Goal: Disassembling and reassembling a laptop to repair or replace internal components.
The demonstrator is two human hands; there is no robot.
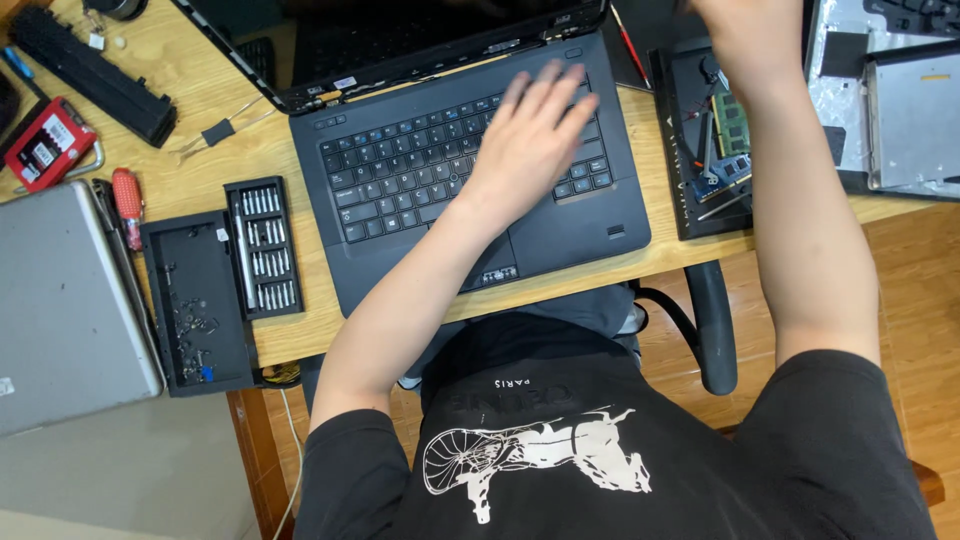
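Note:
My left hand [530, 135] lies flat on the keyboard of a black laptop [400, 180]. Its fingers are spread and blurred, and it holds nothing. The laptop sits in the middle of the wooden desk [230, 150] with its lid [400, 40] tilted back. My right forearm reaches up past the laptop's right side. Only the base of my right hand [735, 15] shows at the top edge, above a black tray [690, 200] holding memory modules [730, 125] and small tools. Its fingers are out of frame.
Left of the laptop are a bit-set case [262, 245], a black lid with loose screws [195, 300], a red-handled screwdriver [127, 200], a closed silver laptop [65, 310], a red drive [45, 145] and a black battery [90, 60]. An opened chassis [900, 100] lies top right. A chair armrest [710, 320] juts below the desk edge.

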